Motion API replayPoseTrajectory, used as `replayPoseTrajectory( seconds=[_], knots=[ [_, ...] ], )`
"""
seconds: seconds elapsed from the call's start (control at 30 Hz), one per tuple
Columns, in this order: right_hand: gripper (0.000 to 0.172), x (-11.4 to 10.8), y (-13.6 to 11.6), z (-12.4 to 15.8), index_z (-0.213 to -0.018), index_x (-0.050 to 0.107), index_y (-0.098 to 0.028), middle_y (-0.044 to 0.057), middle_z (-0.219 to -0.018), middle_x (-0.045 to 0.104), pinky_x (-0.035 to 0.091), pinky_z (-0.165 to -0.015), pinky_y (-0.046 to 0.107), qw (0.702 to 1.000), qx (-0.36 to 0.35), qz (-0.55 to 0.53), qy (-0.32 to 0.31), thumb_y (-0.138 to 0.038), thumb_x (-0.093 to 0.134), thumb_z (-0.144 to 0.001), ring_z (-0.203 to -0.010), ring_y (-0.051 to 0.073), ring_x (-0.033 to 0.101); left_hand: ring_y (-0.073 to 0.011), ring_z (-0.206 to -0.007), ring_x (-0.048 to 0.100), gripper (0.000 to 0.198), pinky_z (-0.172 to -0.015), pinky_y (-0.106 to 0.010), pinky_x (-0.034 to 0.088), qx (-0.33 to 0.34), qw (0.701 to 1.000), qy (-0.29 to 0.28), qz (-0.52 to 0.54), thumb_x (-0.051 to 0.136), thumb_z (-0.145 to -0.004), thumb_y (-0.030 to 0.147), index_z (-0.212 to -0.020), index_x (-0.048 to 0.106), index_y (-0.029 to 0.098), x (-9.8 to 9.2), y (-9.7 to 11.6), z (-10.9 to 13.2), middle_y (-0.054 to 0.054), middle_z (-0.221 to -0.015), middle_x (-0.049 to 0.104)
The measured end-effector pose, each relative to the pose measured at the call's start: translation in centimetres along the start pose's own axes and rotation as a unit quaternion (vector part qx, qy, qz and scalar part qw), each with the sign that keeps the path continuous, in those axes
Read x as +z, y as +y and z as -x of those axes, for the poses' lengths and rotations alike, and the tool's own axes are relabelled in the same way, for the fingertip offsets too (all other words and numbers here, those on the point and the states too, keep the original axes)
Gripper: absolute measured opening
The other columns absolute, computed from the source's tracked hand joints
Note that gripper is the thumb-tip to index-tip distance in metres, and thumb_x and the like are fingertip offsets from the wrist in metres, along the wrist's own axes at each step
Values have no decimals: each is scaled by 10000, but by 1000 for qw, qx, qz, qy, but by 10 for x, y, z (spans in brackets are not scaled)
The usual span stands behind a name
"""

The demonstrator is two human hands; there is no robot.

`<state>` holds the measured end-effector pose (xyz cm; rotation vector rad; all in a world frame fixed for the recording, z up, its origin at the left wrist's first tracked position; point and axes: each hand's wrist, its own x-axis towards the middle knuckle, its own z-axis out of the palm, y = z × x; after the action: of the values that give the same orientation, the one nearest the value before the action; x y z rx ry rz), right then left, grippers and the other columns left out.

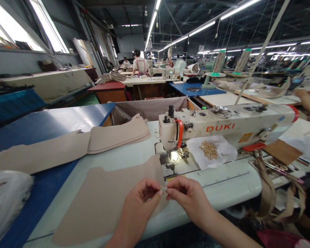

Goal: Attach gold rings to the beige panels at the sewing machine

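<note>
Rings: shiny mtl | beige pc: matt, smth | m/c: glossy pnt | blue tbl: glossy

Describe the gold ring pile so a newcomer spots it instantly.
Find the sewing machine lettered DUKI. Below that lettering lies a crumpled white sheet. On it sits the pile of rings: small, shiny, gold-coloured, unlike the flat beige panel nearby.

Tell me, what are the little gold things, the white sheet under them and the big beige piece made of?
The gold things look like shiny metal: they glint yellow. The white sheet seems thin plastic or paper, as it's crinkled; I can't tell which. The beige piece could be smooth, matte leather or cloth: it lies flat, with no gloss.
</note>
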<state>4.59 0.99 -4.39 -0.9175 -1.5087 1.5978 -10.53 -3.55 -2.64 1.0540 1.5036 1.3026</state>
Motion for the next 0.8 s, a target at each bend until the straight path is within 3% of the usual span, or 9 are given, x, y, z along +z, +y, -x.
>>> replayPoseTrajectory(
  seconds=[0.23,0.4,0.53,0.67,0.73,0.8],
  knots=[
    [88,-4,-13,-2,-697,626,-175,-29,-577,595,370,-516,195,989,-23,141,-32,-157,574,-765,-527,98,509,-162,-662,607,140,-649,-259,507,-19,999,-17,-24,698,-611,287,-644,597,197,-2,2,0,7,-661,640],
    [99,-5,-11,-8,-662,584,-179,-53,-520,533,322,-471,189,988,-11,149,-48,-108,542,-716,-480,89,452,-149,-601,591,129,-604,-249,471,-63,994,-45,-72,708,-589,257,-621,601,194,-11,5,-7,25,-593,638],
    [117,0,-1,-9,-620,560,-179,-55,-510,521,305,-458,188,985,-6,164,-42,-88,515,-677,-469,84,442,-144,-576,578,119,-572,-245,441,-75,983,-129,-107,691,-585,209,-613,577,187,-21,8,-19,24,-569,630],
    [136,2,4,-16,-623,551,-184,-66,-493,526,358,-461,181,993,27,111,-27,-66,492,-657,-449,84,489,-168,-656,618,166,-635,-273,481,-55,970,-207,-112,690,-604,220,-743,608,185,-32,9,-44,-6,-687,672],
    [144,-1,4,-25,-622,545,-185,-74,-484,521,393,-469,181,994,55,89,-15,-56,494,-657,-447,85,514,-209,-804,646,199,-774,-333,498,0,975,-171,-141,655,-672,292,-842,627,192,-35,4,-59,-46,-833,701],
    [150,-5,4,-35,-618,539,-185,-80,-472,517,418,-472,181,992,90,83,-7,-47,503,-666,-440,85,531,-257,-1026,604,261,-954,-410,429,82,968,-94,-220,589,-745,338,-962,633,200,-35,-7,-72,-83,-1035,686]
  ],
)
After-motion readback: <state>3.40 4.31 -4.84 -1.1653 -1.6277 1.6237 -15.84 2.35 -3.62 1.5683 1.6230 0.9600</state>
